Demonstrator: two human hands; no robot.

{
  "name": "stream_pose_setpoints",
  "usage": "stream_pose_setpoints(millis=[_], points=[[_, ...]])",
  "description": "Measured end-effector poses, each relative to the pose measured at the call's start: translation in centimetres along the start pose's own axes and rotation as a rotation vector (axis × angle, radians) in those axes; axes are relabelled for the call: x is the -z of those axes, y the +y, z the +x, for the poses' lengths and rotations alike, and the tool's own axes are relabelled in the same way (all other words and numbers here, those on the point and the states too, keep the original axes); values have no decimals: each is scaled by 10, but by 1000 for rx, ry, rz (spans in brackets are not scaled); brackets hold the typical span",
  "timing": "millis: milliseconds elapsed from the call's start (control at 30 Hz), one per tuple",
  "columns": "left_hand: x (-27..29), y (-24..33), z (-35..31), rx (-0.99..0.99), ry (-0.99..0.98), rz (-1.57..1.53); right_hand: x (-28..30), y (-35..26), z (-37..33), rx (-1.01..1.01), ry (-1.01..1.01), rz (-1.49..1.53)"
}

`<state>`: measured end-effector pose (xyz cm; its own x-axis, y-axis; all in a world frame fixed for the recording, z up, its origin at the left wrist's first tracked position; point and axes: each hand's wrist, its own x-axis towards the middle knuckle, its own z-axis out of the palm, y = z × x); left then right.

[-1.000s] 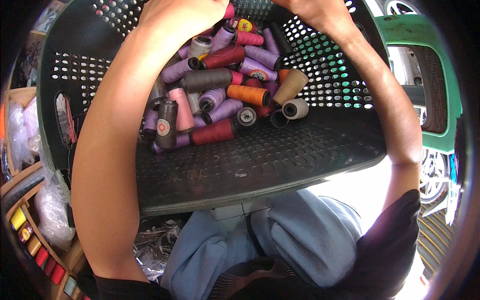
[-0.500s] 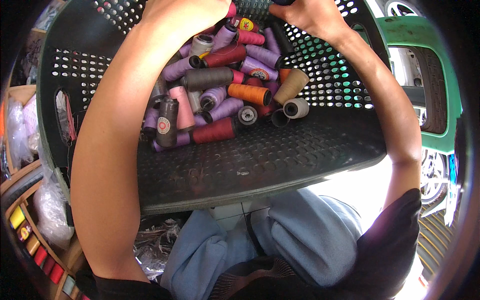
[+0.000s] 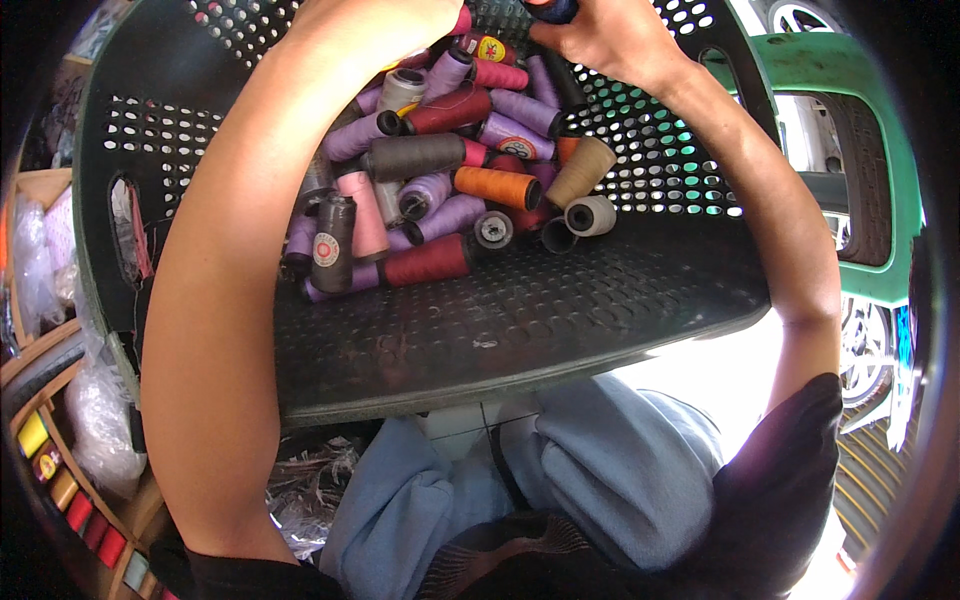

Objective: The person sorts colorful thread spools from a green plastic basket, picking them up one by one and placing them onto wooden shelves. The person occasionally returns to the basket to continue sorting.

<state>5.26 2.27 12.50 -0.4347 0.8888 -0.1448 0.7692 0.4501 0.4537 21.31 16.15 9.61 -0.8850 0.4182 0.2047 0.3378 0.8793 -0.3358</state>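
Note:
Both my arms reach over a black perforated plastic basket (image 3: 640, 270) that holds a heap of thread spools in purple, dark red, grey, pink and orange. At the top edge, my right hand (image 3: 615, 38) is closed around a dark navy thread spool (image 3: 556, 10), partly cut off by the frame. My left hand (image 3: 385, 25) is over the far left of the heap, its fingers hidden or out of frame. A crimson spool end (image 3: 462, 21) shows right beside it; whether that hand grips it I cannot tell. An orange spool (image 3: 497, 187) and a tan cone (image 3: 582, 172) lie nearer.
The basket's near rim is just above my knees in blue-grey trousers (image 3: 620, 470). On the left stand wooden shelves with coloured spools (image 3: 78, 510) and clear plastic bags (image 3: 105, 425). A green plastic chair (image 3: 905, 200) and a wheel (image 3: 865, 350) are at right.
My right hand has shifted slightly left and down, so more of the navy spool shows. My left hand stays almost where it was, and the heap looks the same.

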Motion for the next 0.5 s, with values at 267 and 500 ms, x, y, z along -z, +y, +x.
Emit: stream_pose_setpoints(millis=[267, 500], points=[[1, 2, -3, 66, -90, -6, -1, 1, -1, -2, -20, -48], [-2, 3, -5, 71, -102, 30, 0, -2, -2, 23, -31, -69]])
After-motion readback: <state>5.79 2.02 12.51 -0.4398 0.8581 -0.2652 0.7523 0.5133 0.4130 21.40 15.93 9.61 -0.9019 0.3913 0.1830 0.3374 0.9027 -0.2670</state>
